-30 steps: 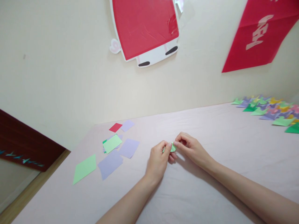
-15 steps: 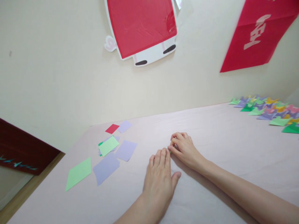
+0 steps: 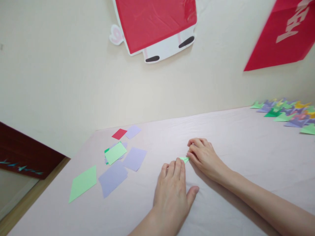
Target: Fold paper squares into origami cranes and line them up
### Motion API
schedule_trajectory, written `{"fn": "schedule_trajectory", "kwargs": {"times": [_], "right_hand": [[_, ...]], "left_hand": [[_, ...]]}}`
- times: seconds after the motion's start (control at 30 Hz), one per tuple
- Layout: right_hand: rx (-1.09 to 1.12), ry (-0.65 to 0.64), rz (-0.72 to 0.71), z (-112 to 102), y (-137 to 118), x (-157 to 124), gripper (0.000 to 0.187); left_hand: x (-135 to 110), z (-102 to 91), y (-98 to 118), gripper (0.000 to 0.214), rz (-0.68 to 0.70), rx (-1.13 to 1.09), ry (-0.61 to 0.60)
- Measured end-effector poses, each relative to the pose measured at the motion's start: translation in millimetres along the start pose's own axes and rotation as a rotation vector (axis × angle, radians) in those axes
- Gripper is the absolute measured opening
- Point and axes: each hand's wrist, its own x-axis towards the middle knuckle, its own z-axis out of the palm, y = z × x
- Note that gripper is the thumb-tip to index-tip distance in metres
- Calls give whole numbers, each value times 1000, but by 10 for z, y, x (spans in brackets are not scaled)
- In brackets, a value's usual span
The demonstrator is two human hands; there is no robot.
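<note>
A small piece of folded light green paper (image 3: 184, 160) lies on the table, mostly covered by my fingers. My left hand (image 3: 172, 188) rests flat over its near side, fingers stretched out and thumb spread to the right. At the paper's right tip, my right hand (image 3: 205, 157) has thumb and curled fingers closed in a pinch. Most of the paper's shape is hidden beneath the left fingertips.
Loose paper sheets lie to the left: light green (image 3: 83, 183), purple (image 3: 113, 179) and red (image 3: 119, 133), with a small overlapping stack (image 3: 115, 153). Several folded paper figures (image 3: 286, 116) stand at the far right. The pale table (image 3: 228, 134) meets a wall (image 3: 73, 82) behind.
My right hand has shifted slightly right, away from the left fingers, so more of the folded green paper shows between them. The view has turned a little.
</note>
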Motion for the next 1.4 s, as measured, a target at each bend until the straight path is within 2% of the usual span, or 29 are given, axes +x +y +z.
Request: {"fn": "schedule_trajectory", "kwargs": {"times": [0.23, 0.4, 0.53, 0.67, 0.9, 1.0, 1.1, 1.23, 1.4], "right_hand": [[-29, 67, 52, 69, -35, 6, 18], [-171, 44, 93, 163, -114, -16, 36], [-224, -7, 86, 163, -114, -28, 42], [-231, -45, 72, 131, -122, -28, 44], [-236, -19, 70, 138, -130, -45, 43], [-237, -16, 75, 145, -121, -41, 44], [-229, -19, 84, 146, -119, -31, 46], [-209, -5, 91, 133, -129, -28, 46], [-199, -1, 142, 89, -95, -53, 47]], "left_hand": [[3, 11, 4, 66, -4, -3, -22], [21, -19, -1, 68, -8, -29, -62], [26, -58, -17, 70, 4, -31, -84], [-28, -40, -73, 74, -16, 15, -38], [-256, 98, -260, 73, -56, 78, 92], [-337, 152, -338, 76, -75, 94, 106], [-297, 155, -320, 80, -53, 90, 110], [-68, 97, -149, 86, 16, -21, 15], [80, 42, -73, 87, -34, -149, -150]]}}
